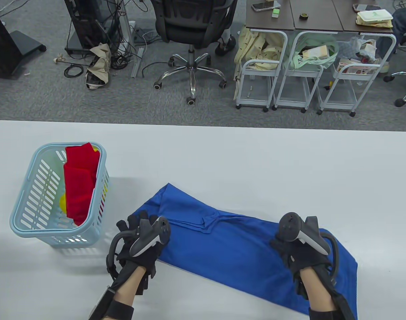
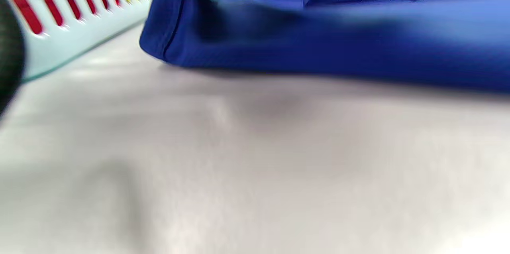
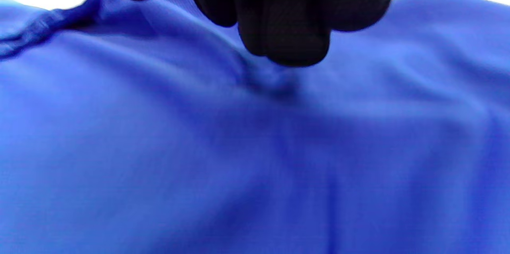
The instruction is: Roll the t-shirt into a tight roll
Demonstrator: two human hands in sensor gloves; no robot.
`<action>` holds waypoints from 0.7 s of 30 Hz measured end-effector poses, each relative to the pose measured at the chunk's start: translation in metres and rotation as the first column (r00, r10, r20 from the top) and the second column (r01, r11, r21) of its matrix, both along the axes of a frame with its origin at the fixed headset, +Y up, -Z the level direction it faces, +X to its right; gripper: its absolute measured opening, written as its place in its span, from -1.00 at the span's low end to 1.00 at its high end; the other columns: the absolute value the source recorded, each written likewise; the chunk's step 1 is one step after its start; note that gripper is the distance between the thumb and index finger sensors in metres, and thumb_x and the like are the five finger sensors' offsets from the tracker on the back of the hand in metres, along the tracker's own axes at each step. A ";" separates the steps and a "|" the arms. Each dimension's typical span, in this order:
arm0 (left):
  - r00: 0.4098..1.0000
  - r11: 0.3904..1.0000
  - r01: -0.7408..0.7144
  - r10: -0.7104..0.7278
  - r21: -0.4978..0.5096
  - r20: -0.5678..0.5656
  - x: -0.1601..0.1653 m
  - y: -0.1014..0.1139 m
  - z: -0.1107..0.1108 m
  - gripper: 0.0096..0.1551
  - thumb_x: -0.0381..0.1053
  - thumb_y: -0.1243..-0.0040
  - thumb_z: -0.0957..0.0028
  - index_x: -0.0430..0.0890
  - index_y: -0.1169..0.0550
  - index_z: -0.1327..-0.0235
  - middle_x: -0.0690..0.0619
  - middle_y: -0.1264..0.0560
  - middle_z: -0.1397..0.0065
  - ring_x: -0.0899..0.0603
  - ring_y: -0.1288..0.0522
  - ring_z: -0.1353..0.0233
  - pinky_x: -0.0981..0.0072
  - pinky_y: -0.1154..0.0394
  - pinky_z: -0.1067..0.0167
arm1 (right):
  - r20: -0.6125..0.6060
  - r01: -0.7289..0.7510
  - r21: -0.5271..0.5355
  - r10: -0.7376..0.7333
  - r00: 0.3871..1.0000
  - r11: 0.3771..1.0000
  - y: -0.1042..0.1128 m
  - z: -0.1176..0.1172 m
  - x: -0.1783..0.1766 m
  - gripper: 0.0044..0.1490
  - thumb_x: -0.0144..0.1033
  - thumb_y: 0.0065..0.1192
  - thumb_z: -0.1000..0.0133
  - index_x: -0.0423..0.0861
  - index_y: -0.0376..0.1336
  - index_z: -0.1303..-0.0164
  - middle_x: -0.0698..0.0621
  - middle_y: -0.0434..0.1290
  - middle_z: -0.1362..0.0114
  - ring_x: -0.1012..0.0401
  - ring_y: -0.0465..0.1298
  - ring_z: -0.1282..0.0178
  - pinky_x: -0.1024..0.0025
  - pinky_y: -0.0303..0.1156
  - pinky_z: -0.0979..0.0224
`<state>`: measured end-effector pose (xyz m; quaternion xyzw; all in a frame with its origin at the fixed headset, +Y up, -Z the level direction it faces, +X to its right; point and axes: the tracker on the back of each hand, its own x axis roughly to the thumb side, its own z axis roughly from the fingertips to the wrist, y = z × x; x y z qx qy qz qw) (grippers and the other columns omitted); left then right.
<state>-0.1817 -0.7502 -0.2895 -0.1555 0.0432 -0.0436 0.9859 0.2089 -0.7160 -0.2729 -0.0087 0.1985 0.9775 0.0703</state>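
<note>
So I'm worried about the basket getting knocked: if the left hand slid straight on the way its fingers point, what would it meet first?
Probably bare table: the left hand points up-table, passing right of the blue basket, though depth is unclear.

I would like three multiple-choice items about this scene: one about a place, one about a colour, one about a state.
1. Where does the light blue plastic basket stand?
A. left of the blue t-shirt
B. on the t-shirt
C. on the floor

2. Which colour is the folded cloth in the basket?
A. green
B. red
C. black

3. How does the blue t-shirt lie?
A. rolled tight
B. hanging from the table's edge
C. folded into a long flat band

Key:
1 A, the basket is on the white table beside the left hand.
2 B, the red cloth fills the basket.
3 C, the band is flat under the right hand, no roll yet.
</note>
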 end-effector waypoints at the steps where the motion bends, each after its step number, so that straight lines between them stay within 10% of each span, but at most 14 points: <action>1: 0.999 0.998 -0.034 0.034 0.050 -0.003 0.001 0.007 0.004 -0.08 0.43 0.22 -0.16 0.01 -0.18 -0.74 -0.22 -0.11 -0.81 -0.39 -0.18 -0.69 -0.42 -0.03 -0.53 | -0.037 0.001 0.004 -0.001 0.999 1.000 -0.001 -0.001 -0.003 -0.28 0.03 0.10 -0.24 -0.04 0.19 -0.58 -0.11 0.38 -0.54 -0.03 0.49 -0.42 0.03 0.37 -0.37; 4: 0.981 0.980 -0.195 0.195 0.044 0.005 0.015 0.011 0.013 -0.15 0.43 0.21 -0.15 0.03 -0.40 -0.61 -0.14 -0.40 -0.67 -0.31 -0.41 -0.56 -0.33 -0.20 -0.51 | -0.152 0.029 -0.038 -0.035 0.988 0.999 -0.011 -0.003 -0.013 -0.22 -0.05 0.18 -0.23 0.05 0.07 -0.67 -0.10 0.07 -0.76 -0.13 0.13 -0.73 -0.15 0.11 -0.57; 6: 0.951 0.943 -0.308 0.310 -0.127 -0.008 0.035 -0.005 0.014 -0.07 0.48 0.26 -0.12 0.00 -0.35 -0.66 -0.17 -0.31 -0.74 -0.40 -0.29 -0.60 -0.35 -0.15 -0.52 | -0.185 -0.004 -0.123 -0.019 0.983 0.992 -0.026 -0.004 -0.018 -0.14 -0.06 0.23 -0.21 0.06 0.00 -0.71 -0.09 -0.02 -0.79 -0.17 0.01 -0.77 -0.20 0.05 -0.58; 12: 0.982 0.955 0.182 -0.166 -0.236 0.086 0.058 -0.027 -0.025 0.12 0.56 0.48 0.07 0.05 0.21 -0.73 -0.17 0.20 -0.84 -0.40 0.08 -0.77 -0.50 0.05 -0.52 | -0.173 -0.061 -0.162 0.033 0.984 0.985 -0.041 -0.009 -0.019 0.03 0.00 0.23 -0.20 0.09 -0.23 -0.74 -0.05 -0.29 -0.79 -0.15 -0.21 -0.79 -0.23 -0.08 -0.62; 15: 0.985 0.977 0.134 -0.151 -0.166 -0.089 0.051 -0.016 -0.056 0.11 0.49 0.25 0.02 0.06 0.20 -0.71 -0.16 0.25 -0.82 -0.42 0.16 -0.76 -0.48 0.11 -0.54 | -0.188 -0.063 -0.167 0.031 0.982 0.984 -0.042 -0.009 -0.023 0.03 0.04 0.20 -0.21 0.10 -0.24 -0.74 -0.03 -0.30 -0.79 -0.14 -0.23 -0.79 -0.23 -0.09 -0.62; 18: 0.966 0.963 0.256 -0.258 -0.081 -0.019 0.059 0.002 -0.060 0.00 0.43 0.14 -0.08 0.07 0.05 -0.72 -0.11 0.01 -0.84 -0.35 -0.17 -0.72 -0.35 -0.12 -0.54 | -0.253 0.004 -0.143 -0.041 0.967 0.990 -0.033 -0.004 -0.032 -0.05 0.06 0.17 -0.22 0.07 -0.13 -0.74 -0.05 -0.13 -0.81 -0.17 -0.07 -0.76 -0.15 0.01 -0.61; 21: 0.987 0.962 -0.157 0.151 -0.223 -0.047 0.066 -0.006 -0.045 0.06 0.52 0.30 -0.04 0.00 -0.04 -0.76 -0.15 -0.09 -0.84 -0.41 -0.19 -0.71 -0.40 -0.12 -0.53 | -0.241 0.037 -0.118 -0.064 0.968 0.992 -0.030 -0.005 -0.032 -0.06 0.01 0.19 -0.22 0.07 -0.14 -0.74 -0.08 -0.13 -0.81 -0.14 0.01 -0.75 -0.12 0.06 -0.60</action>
